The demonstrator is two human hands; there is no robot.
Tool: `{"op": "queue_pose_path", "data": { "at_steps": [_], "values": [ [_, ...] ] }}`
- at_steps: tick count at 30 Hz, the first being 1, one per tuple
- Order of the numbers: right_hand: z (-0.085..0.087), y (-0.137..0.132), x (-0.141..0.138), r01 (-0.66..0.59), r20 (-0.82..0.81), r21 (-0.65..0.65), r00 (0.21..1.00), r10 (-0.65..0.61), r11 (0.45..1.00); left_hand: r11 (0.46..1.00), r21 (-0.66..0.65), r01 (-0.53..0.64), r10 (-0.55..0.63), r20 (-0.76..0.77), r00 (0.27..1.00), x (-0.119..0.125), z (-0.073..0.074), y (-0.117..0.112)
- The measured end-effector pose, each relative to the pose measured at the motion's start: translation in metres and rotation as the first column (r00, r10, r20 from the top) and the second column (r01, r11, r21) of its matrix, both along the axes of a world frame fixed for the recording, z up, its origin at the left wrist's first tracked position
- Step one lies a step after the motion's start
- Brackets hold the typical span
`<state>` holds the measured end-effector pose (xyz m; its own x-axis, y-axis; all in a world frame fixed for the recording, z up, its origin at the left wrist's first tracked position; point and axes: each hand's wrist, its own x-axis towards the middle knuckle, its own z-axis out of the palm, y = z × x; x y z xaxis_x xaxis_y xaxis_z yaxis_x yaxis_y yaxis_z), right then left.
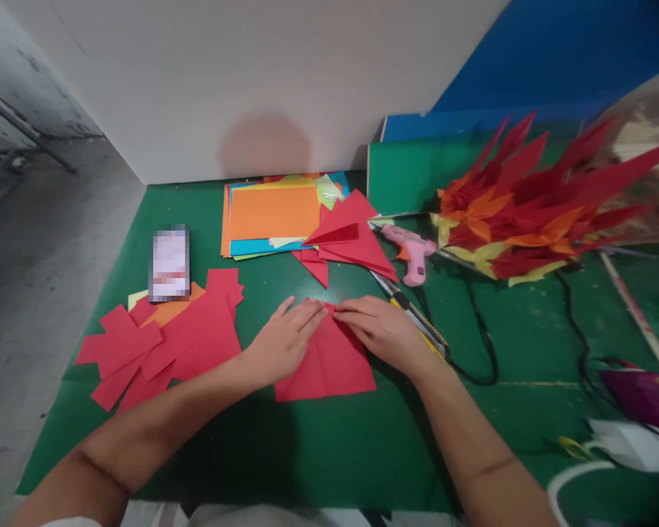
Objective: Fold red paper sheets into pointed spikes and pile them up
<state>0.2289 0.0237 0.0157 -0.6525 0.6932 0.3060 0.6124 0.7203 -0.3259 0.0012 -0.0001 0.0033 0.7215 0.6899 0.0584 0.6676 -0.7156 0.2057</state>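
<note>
A sheet of red paper (325, 369) with a crease down its middle lies in front of me, its upper corners folded in. My left hand (284, 337) rests on its left side, fingers stretched out and the thumb apart. At the top of the sheet, my right hand (387, 329) pinches the folded edge, its fingertips close to those of the left. Folded red paper pieces (356, 241) lie just beyond the hands. A yellow and grey utility knife (417, 322) is partly behind my right hand.
Loose red paper pieces (198, 340) and a phone (169, 263) are at left. A stack of coloured paper (274, 212) lies behind. At right are a pink glue gun (414, 252), a red and orange paper arrangement (532, 205), a black cord (486, 344) and a purple iron (645, 395).
</note>
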Motion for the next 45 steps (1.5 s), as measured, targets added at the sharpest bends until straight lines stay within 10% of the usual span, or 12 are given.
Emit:
{"op": "queue_pose_path", "data": {
  "at_steps": [45],
  "values": [
    [0.001,-0.001,-0.018,0.099,0.225,-0.030,0.970,-0.090,0.995,0.991,0.079,-0.104,0.098,0.075,0.992,0.006,0.005,-0.002]
  ]
}}
